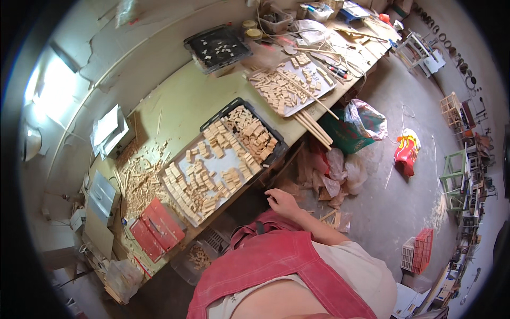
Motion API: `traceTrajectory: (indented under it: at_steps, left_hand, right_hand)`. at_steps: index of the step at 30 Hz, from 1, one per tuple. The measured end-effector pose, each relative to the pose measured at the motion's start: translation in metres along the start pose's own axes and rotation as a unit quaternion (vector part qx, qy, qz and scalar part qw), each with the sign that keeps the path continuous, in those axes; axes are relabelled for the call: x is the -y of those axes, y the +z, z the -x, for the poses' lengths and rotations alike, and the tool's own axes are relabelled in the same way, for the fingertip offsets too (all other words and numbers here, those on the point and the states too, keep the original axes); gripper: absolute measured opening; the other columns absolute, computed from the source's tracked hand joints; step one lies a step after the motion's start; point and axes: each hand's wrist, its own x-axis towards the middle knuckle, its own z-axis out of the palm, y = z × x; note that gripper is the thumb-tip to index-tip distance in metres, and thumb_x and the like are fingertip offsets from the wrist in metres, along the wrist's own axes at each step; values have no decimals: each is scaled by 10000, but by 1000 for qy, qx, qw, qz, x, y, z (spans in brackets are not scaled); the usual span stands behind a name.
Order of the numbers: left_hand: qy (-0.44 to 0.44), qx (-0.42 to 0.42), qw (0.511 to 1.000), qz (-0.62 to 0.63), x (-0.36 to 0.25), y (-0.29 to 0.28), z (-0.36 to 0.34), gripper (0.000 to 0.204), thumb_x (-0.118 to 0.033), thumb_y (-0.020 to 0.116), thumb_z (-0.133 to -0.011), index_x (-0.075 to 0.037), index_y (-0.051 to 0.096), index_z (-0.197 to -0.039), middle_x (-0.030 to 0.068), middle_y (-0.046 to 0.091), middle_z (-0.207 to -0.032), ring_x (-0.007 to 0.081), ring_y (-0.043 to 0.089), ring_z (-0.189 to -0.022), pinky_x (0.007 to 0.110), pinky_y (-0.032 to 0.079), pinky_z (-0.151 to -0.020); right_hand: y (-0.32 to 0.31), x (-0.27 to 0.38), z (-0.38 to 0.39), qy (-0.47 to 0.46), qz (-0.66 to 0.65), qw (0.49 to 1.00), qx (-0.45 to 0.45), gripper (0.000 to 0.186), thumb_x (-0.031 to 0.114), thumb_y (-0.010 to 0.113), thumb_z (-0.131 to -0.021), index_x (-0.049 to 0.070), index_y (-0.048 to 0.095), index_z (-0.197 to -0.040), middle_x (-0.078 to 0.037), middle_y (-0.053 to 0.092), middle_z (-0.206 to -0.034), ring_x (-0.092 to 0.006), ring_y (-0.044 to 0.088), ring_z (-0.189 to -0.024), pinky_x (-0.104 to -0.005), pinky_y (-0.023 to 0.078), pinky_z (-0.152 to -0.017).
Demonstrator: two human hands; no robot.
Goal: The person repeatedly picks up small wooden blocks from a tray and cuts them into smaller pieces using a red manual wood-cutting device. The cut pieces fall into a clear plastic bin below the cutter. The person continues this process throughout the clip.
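Observation:
My right hand (282, 202) hangs beside the front edge of the workbench, just above my red apron (265, 266). Its fingers are loosely bent and a little apart, and I see nothing in them. My left hand does not show. Nearest on the bench is a white board (215, 161) covered with rows of small wooden blocks (196, 183). Against its far right side stands a black crate (275, 139) filled with more wooden blocks (249, 133).
A red metal device (156, 229) and wood scraps (139, 186) lie on the bench's left. Farther right are a white tray of wooden pieces (271, 90), long wooden sticks (314, 130) and a black tray (218, 49). A green sack (350, 133) and plastic bags (337, 170) are on the floor.

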Motion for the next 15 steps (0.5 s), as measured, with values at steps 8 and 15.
traceTrajectory:
  at_steps: [8, 15]
  left_hand:
    - [-59, -104, 984, -135, -112, 55, 22, 427, -115, 744, -903, 26, 664, -1298, 181, 704, -1199, 283, 701, -1065, 417, 563, -970]
    - [-89, -148, 963, -206, -192, 92, 24, 441, -115, 742, -908, 28, 654, -1316, 187, 695, -1224, 289, 694, -1086, 420, 554, -988]
  right_hand:
    - [-88, -84, -101, 20, -37, 996, -78, 196, 138, 702, -946, 32, 747, -1104, -164, 732, -1013, -344, 735, -918, -407, 588, -811]
    - [-237, -207, -232, 63, -12, 970, -235, 188, 124, 755, -901, 6, 739, -1048, -172, 724, -949, -314, 730, -851, -398, 575, -760]
